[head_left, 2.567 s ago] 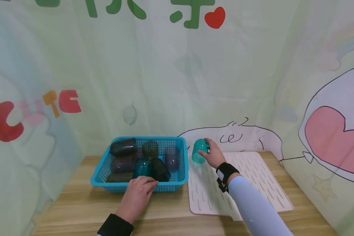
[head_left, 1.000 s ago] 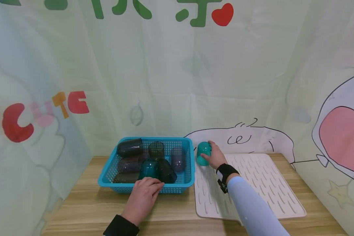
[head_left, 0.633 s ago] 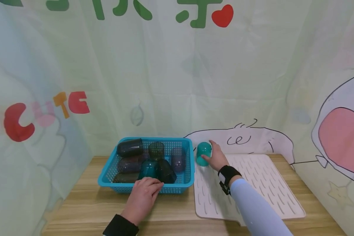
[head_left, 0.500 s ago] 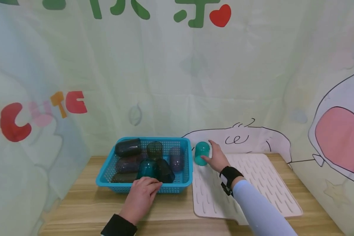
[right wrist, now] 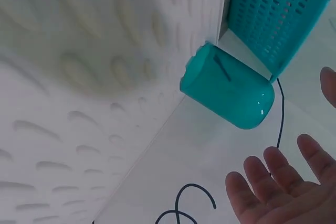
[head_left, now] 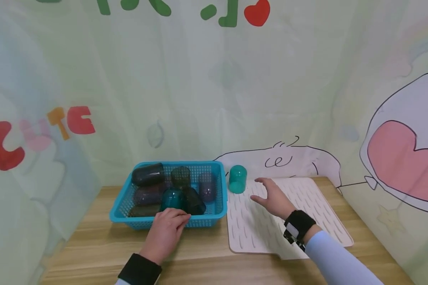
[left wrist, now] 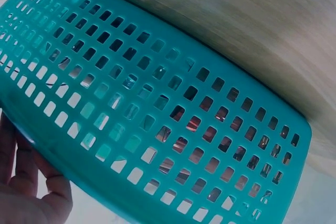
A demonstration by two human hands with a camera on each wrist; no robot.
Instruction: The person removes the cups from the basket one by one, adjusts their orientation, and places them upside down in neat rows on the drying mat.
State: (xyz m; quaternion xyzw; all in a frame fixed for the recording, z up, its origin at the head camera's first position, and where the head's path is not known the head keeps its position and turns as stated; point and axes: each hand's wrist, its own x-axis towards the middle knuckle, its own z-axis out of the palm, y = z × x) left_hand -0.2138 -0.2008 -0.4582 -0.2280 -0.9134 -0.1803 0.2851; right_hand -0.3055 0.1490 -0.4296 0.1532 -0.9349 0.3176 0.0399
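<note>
A turquoise translucent plastic cup (head_left: 237,179) stands upside down on the back left corner of a white ridged mat (head_left: 253,233). My right hand (head_left: 274,199) is just to its right, holding nothing, with thumb and fingers spread apart. The right wrist view shows a gap between those fingers (right wrist: 283,166) and the cup (right wrist: 228,88). My left hand (head_left: 165,233) grips the front rim of a blue perforated basket (head_left: 221,194). In the left wrist view its fingers (left wrist: 50,182) curl at the basket's rim (left wrist: 79,178).
Inside the basket lie several dark tinted cups (head_left: 148,175) and a teal cup (head_left: 172,199) near the front rim. Basket and mat sit side by side on a wooden table (head_left: 196,265). A printed curtain (head_left: 199,99) hangs close behind them.
My right hand has let go of the turquoise cup and drawn back to the right and toward me. The cup stays on the mat. My left hand keeps its place on the basket's rim.
</note>
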